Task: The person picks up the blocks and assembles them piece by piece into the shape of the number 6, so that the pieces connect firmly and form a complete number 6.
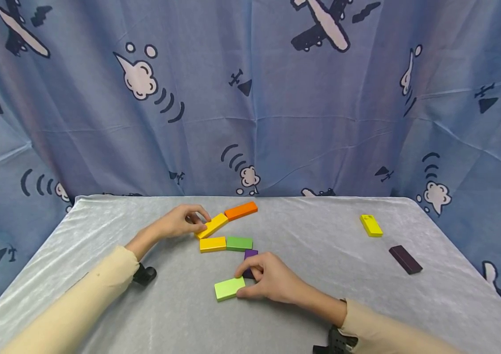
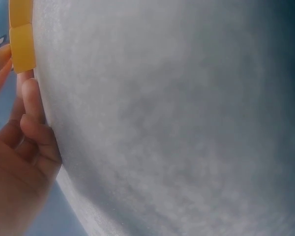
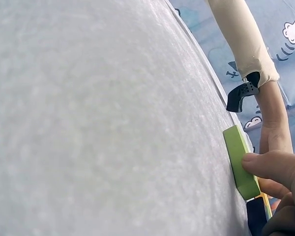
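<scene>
My left hand (image 1: 177,222) pinches a yellow block (image 1: 213,226) between thumb and fingers, its far end meeting an orange block (image 1: 241,211). Just nearer lies a second yellow block (image 1: 212,244), end to end with a green block (image 1: 239,243). From the green block's right end a purple block (image 1: 250,253) runs toward me, partly covered by my right hand (image 1: 274,280). That hand holds a light green block (image 1: 229,289) at its right end with thumb and forefinger, near the purple block. In the right wrist view, the thumb presses the light green block's side (image 3: 237,160).
Off to the right on the grey cloth-covered table (image 1: 321,255) lie a bright yellow block (image 1: 371,225) and a dark brown block (image 1: 405,259). A blue printed curtain (image 1: 206,128) hangs behind the table's far edge.
</scene>
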Demonstrator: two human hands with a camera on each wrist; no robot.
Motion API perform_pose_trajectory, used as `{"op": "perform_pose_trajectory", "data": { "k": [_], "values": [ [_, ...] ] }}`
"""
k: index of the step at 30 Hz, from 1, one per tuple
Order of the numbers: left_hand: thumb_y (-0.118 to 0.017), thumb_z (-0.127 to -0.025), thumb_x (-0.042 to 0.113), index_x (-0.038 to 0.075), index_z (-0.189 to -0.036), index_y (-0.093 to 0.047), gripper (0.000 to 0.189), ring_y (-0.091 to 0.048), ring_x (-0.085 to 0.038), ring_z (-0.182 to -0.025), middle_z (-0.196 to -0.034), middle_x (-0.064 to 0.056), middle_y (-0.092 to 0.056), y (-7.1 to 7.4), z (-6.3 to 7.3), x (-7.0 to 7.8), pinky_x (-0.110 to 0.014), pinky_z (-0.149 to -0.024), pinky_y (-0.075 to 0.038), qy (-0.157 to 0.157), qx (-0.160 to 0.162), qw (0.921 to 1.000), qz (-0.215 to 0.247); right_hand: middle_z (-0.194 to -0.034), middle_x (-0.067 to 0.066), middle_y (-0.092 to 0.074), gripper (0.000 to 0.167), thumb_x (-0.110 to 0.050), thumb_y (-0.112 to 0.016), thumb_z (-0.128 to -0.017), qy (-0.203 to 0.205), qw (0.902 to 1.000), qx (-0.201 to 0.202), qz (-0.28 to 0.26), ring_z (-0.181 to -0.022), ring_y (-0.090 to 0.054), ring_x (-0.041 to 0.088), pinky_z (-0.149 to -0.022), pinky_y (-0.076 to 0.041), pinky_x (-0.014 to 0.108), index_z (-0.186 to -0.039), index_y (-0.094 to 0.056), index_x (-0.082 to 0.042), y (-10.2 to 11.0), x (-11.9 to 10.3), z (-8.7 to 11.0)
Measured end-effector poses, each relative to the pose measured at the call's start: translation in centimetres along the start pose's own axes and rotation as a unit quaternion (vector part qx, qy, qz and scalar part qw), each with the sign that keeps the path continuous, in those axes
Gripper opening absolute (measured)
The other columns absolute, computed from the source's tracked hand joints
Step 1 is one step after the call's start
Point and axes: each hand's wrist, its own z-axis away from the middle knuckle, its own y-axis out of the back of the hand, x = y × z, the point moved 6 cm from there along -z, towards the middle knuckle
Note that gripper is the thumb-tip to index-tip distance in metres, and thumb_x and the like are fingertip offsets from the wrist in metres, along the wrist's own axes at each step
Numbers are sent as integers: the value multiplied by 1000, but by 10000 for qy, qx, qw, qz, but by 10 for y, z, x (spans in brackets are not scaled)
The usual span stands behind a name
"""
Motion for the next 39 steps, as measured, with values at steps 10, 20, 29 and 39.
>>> {"op": "perform_pose_trajectory", "data": {
  "k": [10, 20, 29, 39],
  "values": [
    [-72, -95, 4, 4, -113, -71, 19, -65, -21, -87, -95, -5, -71, 0, 1, 2, -38, -80, -53, 18, -6, 10000, -10, -58, -8, -32, 23, -12, -90, -79, 50, 10000, 7, 57, -51, -26, 7, -50, -26, 22, -98, -78, -14, 3, 1, 0],
    [-71, -95, 3, 4, -113, -71, 18, -65, -22, -87, -94, -5, -71, 0, 1, 3, -37, -78, -53, 31, 14, 10000, -66, -58, -9, -32, 23, -14, -90, -79, 30, 10000, 6, 38, -52, -26, 7, -51, -26, 23, -97, -77, -14, 3, 2, -1],
    [-71, -95, 3, 4, -113, -71, 18, -64, -21, -86, -94, -5, -71, 0, 1, 2, -37, -78, -52, 39, 10, 10000, -76, -63, -7, -29, 30, -13, -89, -80, 478, 9983, 29, -336, -56, -28, 8, -54, -26, 24, -106, -75, -6, 23, 0, 8],
    [-71, -95, 4, 4, -113, -71, 18, -65, -21, -88, -96, -5, -71, 0, 0, 2, -37, -79, -53, 12, -19, 10000, -63, -62, 3, -23, 23, -10, -81, -89, 653, 9952, 637, -369, -52, -22, 10, -47, -25, 27, -108, -73, 0, 84, 18, 39]
  ]
}}
